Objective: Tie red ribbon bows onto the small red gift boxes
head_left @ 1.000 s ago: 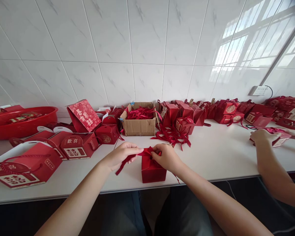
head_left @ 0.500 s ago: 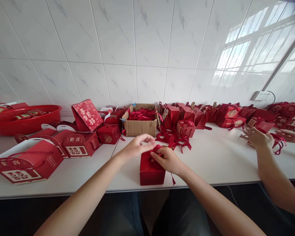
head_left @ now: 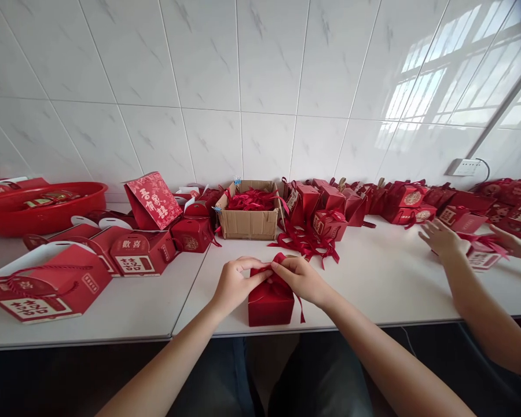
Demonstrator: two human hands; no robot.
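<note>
A small red gift box [head_left: 270, 308] stands near the table's front edge, right in front of me. Over its top, both hands pinch red ribbon [head_left: 279, 258]. My left hand [head_left: 239, 284] comes from the left, thumb and forefinger closed on the ribbon. From the right, my right hand [head_left: 298, 278] grips it too, and the fingertips of both hands almost meet. One ribbon tail hangs down the box's right side. The exact shape of the knot or loop is partly hidden by my fingers.
Behind the box sit a cardboard box [head_left: 249, 225] of red ribbons and a loose ribbon pile [head_left: 306, 243]. Open red boxes [head_left: 47, 284] and a red basin [head_left: 82, 202] are on the left. At right, a co-worker's hands [head_left: 445, 240] are beside another box [head_left: 481, 255].
My left hand has come down from above the box and closed on the ribbon beside my right hand. The co-worker's box at right has turned, showing its white label.
</note>
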